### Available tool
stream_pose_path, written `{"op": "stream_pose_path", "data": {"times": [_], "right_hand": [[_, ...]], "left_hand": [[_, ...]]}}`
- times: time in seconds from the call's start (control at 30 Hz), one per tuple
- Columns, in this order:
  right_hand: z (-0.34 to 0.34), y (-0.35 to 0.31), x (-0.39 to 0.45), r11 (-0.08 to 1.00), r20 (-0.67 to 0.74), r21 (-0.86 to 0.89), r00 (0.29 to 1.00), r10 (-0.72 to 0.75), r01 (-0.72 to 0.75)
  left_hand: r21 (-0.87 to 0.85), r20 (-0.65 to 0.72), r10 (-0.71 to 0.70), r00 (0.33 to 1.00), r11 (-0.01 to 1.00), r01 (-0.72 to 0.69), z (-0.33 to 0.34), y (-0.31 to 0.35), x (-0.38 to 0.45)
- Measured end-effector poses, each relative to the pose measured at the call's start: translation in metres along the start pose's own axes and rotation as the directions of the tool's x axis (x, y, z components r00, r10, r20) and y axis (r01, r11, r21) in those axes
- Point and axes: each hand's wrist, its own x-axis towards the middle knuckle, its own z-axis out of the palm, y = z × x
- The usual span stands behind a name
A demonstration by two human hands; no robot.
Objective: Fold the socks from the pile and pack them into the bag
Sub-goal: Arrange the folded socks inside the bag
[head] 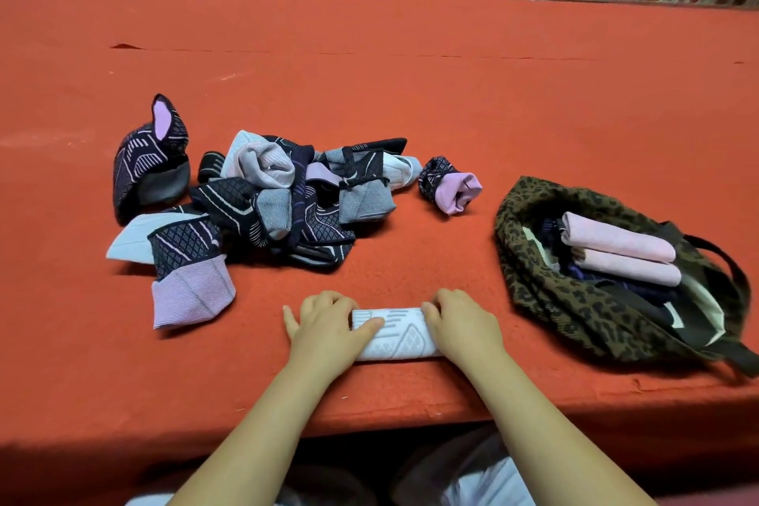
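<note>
Two bare forearms, no sleeves reaching wrists. Left hand [324, 325] and right hand [460, 320] bare: no rings, watch or gloves visible. Nails short, unpainted where visible. Pale, light-coloured clothing [484, 481] at bottom edge, blurred, details unclear.

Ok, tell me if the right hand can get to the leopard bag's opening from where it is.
Probably yes: the bag lies open beside the right hand, with only bare red cloth between them.

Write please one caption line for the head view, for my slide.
Both hands, left hand and right hand, press a folded white sock between sock pile and leopard-print bag.
</note>
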Motion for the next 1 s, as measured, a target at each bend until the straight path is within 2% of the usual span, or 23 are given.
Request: {"op": "stream_pose_path", "data": {"times": [0.17,0.23,0.3,0.33,0.4,0.43,0.53,0.63,0.73,0.8,0.83,0.9,0.97,1.0], "right_hand": [[-0.007,0.004,-0.004,0.999,0.123,-0.039,0.992,-0.008,0.013],[-0.011,0.009,-0.008,0.998,0.154,0.039,0.987,-0.045,0.040],[-0.016,0.016,-0.015,0.982,0.142,0.178,0.986,-0.089,0.063],[-0.021,0.021,-0.019,0.959,0.130,0.280,0.987,-0.093,0.054],[-0.030,0.029,-0.026,0.862,0.110,0.506,0.991,-0.076,0.010],[-0.036,0.036,-0.028,0.791,0.102,0.612,0.993,-0.056,-0.018],[-0.049,0.060,-0.035,0.587,0.129,0.801,0.991,0.027,-0.121],[-0.070,0.088,-0.045,0.480,0.182,0.855,0.980,0.082,-0.199],[-0.097,0.121,-0.058,0.322,0.332,0.897,0.942,-0.041,-0.302],[-0.112,0.143,-0.065,0.305,0.290,0.919,0.952,-0.097,-0.249],[-0.119,0.153,-0.068,0.324,0.240,0.923,0.968,-0.069,-0.205],[-0.130,0.173,-0.072,0.381,0.126,0.914,0.989,0.072,-0.144],[-0.141,0.196,-0.073,0.354,0.029,0.931,0.984,0.176,-0.090],[-0.146,0.208,-0.072,0.319,-0.023,0.947,0.976,0.217,-0.048]], "left_hand": [[0.096,0.184,-0.014,0.983,0.995,-0.004,-0.004,0.005,0.009],[0.087,0.233,0.022,0.972,0.995,-0.043,-0.003,0.007,0.010],[-0.026,0.210,0.085,0.974,0.996,-0.082,0.001,0.014,0.006],[-0.157,0.157,0.117,0.981,0.983,-0.092,0.004,0.020,0.003],[-0.478,0.064,0.135,0.989,0.874,-0.089,0.005,0.036,-0.005],[-0.566,0.044,0.153,0.987,0.818,-0.101,0.006,0.046,-0.007],[-0.721,0.010,0.223,0.975,0.677,-0.147,0.015,0.079,-0.006],[-0.781,-0.052,0.323,0.945,0.576,-0.240,0.021,0.118,-0.007],[-0.796,-0.133,0.400,0.907,0.502,-0.338,0.025,0.158,-0.009],[-0.823,-0.124,0.445,0.887,0.454,-0.343,0.032,0.183,-0.011],[-0.830,-0.098,0.459,0.883,0.452,-0.328,0.038,0.195,-0.011],[-0.847,-0.030,0.493,0.869,0.449,-0.284,0.048,0.218,-0.010],[-0.841,0.040,0.551,0.833,0.469,-0.270,0.054,0.240,-0.006],[-0.795,0.057,0.588,0.807,0.515,-0.319,0.055,0.249,-0.002]]}}
